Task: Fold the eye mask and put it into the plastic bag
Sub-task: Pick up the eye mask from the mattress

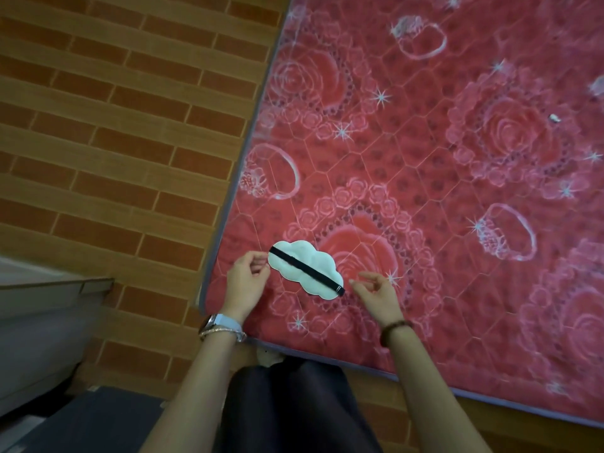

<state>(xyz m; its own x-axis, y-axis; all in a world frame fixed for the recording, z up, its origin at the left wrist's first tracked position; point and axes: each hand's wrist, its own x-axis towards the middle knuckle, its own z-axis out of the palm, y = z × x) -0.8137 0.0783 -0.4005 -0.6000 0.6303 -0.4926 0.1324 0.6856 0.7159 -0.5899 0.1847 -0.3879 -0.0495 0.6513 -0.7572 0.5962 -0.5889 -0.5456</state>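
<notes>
A white cloud-shaped eye mask (318,264) lies flat on the red mattress (441,178), with its black elastic strap (307,269) running across it from upper left to lower right. My left hand (246,279) is at the mask's left end, fingers curled, fingertips touching or just beside its edge. My right hand (376,289) hovers just past the mask's right end, fingers apart and holding nothing. No plastic bag is in view.
The mattress's grey-piped edge (228,197) runs diagonally at the left and along the bottom. A brick-patterned floor (114,142) lies left of it. A pale ledge (49,289) and dark cloth (98,420) sit at lower left. My dark-clothed lap (294,403) is below.
</notes>
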